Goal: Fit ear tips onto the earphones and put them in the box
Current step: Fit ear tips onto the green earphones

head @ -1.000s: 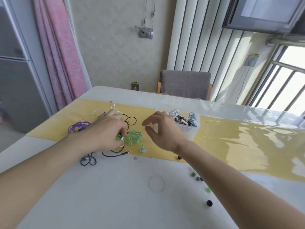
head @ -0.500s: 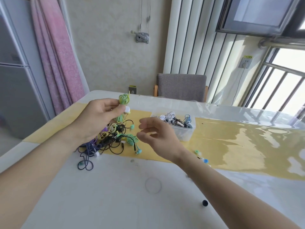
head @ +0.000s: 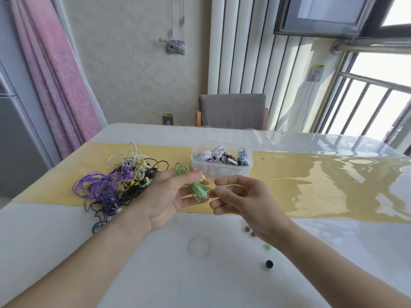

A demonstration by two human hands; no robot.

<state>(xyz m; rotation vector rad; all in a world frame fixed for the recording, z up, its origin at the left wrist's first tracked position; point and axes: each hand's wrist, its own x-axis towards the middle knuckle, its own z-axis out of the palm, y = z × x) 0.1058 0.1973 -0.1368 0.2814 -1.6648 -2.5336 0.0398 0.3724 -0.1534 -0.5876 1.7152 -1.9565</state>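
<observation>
Green earphones, bundled, sit pinched in your left hand above the desk; your right hand pinches their cord, just before the box.

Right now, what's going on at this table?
A person is sorting earphones with bare hands. The left hand grips a coiled green earphone set above the table, and the right hand pinches its loose end beside it. A tangled pile of earphones lies on the yellow runner to the left. The clear box behind the hands already holds several coiled sets. A few loose ear tips lie on the white table near the right forearm.
</observation>
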